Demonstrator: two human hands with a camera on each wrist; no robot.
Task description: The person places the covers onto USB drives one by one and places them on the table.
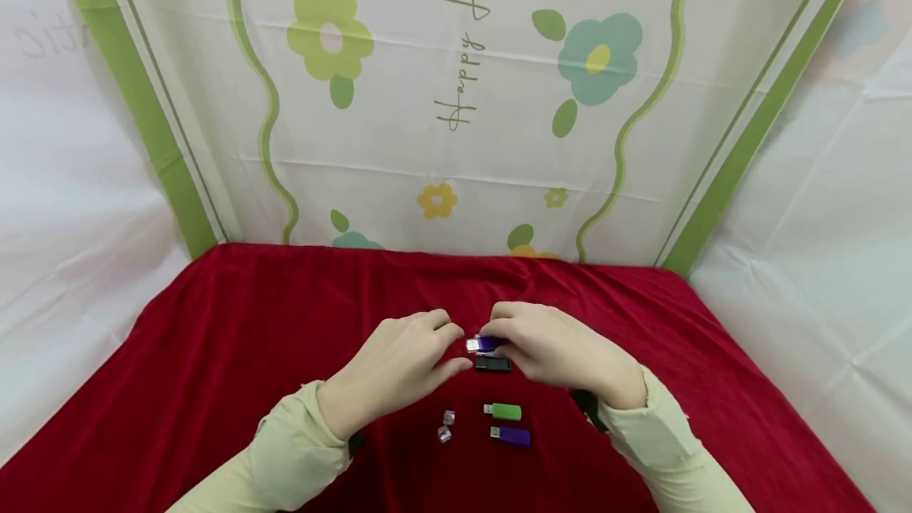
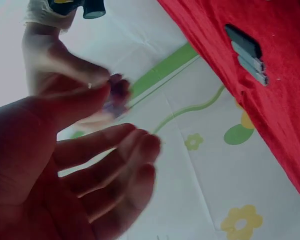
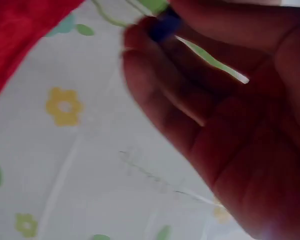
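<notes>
My right hand [image 1: 552, 343] pinches a blue-purple USB flash drive [image 1: 489, 344] between thumb and fingers, its connector end pointing left. In the right wrist view, part of that drive [image 3: 165, 25] shows at the fingertips. My left hand [image 1: 406, 362] is just left of the connector, with thumb and fingers apart in the left wrist view. Whether its thumb touches the drive cannot be told; that view is blurred. Below the held drive lies a black flash drive [image 1: 492, 364] on the cloth, with grey drives [image 2: 250, 62] beside it in the left wrist view.
Nearer me on the red cloth [image 1: 285, 315] lie a green flash drive [image 1: 503, 412] and a purple flash drive [image 1: 510, 435]. Two small clear caps [image 1: 445, 434] lie left of them. A white flowered curtain [image 1: 399, 117] stands behind the table.
</notes>
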